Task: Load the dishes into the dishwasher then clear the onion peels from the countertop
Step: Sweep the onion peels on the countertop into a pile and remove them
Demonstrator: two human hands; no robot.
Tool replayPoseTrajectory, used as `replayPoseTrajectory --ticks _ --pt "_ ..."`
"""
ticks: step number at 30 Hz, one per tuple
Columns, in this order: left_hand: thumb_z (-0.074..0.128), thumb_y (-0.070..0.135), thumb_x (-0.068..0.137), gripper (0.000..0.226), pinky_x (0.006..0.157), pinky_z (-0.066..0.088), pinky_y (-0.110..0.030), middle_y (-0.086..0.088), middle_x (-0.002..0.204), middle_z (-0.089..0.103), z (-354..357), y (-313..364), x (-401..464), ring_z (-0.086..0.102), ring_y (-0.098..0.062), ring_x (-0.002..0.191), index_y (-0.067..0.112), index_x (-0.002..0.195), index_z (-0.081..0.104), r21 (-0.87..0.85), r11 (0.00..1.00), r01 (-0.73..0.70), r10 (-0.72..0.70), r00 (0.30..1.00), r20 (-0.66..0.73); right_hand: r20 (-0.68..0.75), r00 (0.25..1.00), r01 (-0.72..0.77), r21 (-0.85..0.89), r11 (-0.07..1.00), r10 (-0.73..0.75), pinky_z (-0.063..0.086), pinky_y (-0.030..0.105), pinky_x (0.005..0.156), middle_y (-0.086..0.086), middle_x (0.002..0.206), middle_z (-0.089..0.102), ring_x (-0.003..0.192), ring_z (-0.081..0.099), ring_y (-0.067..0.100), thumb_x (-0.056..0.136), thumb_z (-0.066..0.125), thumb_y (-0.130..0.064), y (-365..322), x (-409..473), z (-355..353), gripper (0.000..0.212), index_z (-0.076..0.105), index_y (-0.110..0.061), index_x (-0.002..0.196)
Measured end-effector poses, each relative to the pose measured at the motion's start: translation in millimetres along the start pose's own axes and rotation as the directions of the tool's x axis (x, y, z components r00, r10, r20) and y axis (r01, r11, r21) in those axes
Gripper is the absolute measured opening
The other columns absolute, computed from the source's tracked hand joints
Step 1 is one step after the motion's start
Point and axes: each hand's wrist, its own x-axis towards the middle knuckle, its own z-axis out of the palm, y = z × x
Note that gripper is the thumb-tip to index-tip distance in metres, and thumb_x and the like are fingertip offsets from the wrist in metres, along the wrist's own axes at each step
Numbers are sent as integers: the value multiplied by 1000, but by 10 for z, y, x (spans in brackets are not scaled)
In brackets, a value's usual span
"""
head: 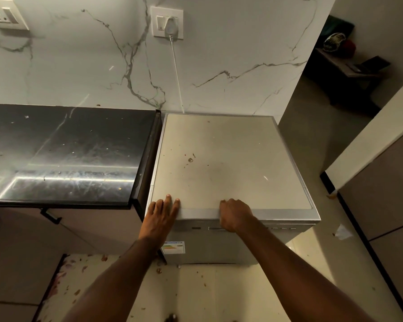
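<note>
The dishwasher (230, 163) is silver-grey along its edges, with a paler beige-grey top dotted with small brown specks and a faint dark smudge near the middle. A sticker (173, 247) on its front shows blue, green, yellow and red bands. Beside it the countertop (63, 154) is glossy black, streaked with white reflections and flecked with pale bits. The wall (91, 61) behind is white marble with grey, faintly greenish veins. A white plug (171, 26) sits in a white socket plate, its white cable (177, 75) running down. The floor (196, 293) is cream tile, strewn with brown and purplish onion peels (77, 291).
</note>
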Motion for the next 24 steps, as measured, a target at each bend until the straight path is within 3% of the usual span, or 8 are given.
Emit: replayPoseTrajectory --ticks 3,8,12,16,21,24 --pt "84 10 62 122 107 39 -52 -27 159 28 -16 19 -21 43 -41 125 11 160 11 3 1000 26 -26 1000 -1 -7 1000 4 -7 1000 -4 50 36 99 12 131 65 121 62 30 95 62 -19 -4 -10 -3 41 59 -8 134" --pt "84 18 58 120 104 41 -52 -27 156 33 -19 31 -19 45 -41 122 11 159 20 -12 1000 18 -19 999 -36 -2 1000 2 -15 1000 -2 51 36 98 11 129 66 119 64 29 94 65 -21 -14 -19 -4 41 60 -9 133" --pt "86 60 55 123 101 44 -52 -25 152 41 -16 -5 -1 48 -40 121 13 156 37 -41 999 -6 3 998 -62 -2 1000 -1 -3 1000 1 50 36 99 11 130 66 120 63 29 94 64 -21 -19 -29 -18 41 60 -9 133" --pt "57 86 67 108 100 45 -47 -14 147 40 -95 -74 62 47 -33 122 21 151 37 -117 993 -25 9 992 -128 5 1000 -11 5 1000 11 49 38 101 13 133 63 123 61 31 95 62 -22 -30 -35 -24 45 55 -8 137" --pt "43 88 80 73 90 50 -40 -4 127 50 -154 -156 95 51 -23 109 31 124 50 -234 969 -84 31 975 -221 9 999 -49 28 998 48 51 39 99 13 132 63 121 62 31 94 62 -21 -41 -36 -8 45 56 -9 137" --pt "42 85 84 67 85 51 -35 -2 120 50 -183 -235 158 51 -18 100 30 121 49 -271 958 -94 37 977 -209 6 997 -76 67 995 76 51 41 102 12 135 62 124 60 31 93 62 -23 -68 -56 -10 48 55 -12 139"
